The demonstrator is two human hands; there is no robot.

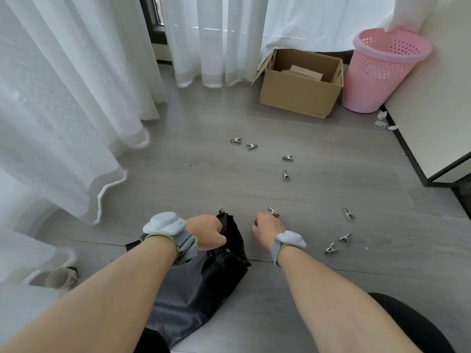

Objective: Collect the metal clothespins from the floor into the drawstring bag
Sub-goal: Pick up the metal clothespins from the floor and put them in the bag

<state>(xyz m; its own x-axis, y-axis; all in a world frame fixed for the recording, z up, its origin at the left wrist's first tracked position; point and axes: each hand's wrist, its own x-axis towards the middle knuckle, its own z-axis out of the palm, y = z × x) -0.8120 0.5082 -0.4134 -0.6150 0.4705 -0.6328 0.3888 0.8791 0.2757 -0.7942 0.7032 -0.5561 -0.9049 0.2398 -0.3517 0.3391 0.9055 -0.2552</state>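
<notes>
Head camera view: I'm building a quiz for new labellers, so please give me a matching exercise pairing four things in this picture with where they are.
Things:
1. black drawstring bag
2. pink basket
3. cardboard box
4. left hand

Places:
A. in the far right corner, against the wall
B. gripping the bag's gathered opening
C. on the floor between the two forearms
D. open, on the floor just left of the basket

Pairs: 1-C, 2-A, 3-D, 4-B
</notes>
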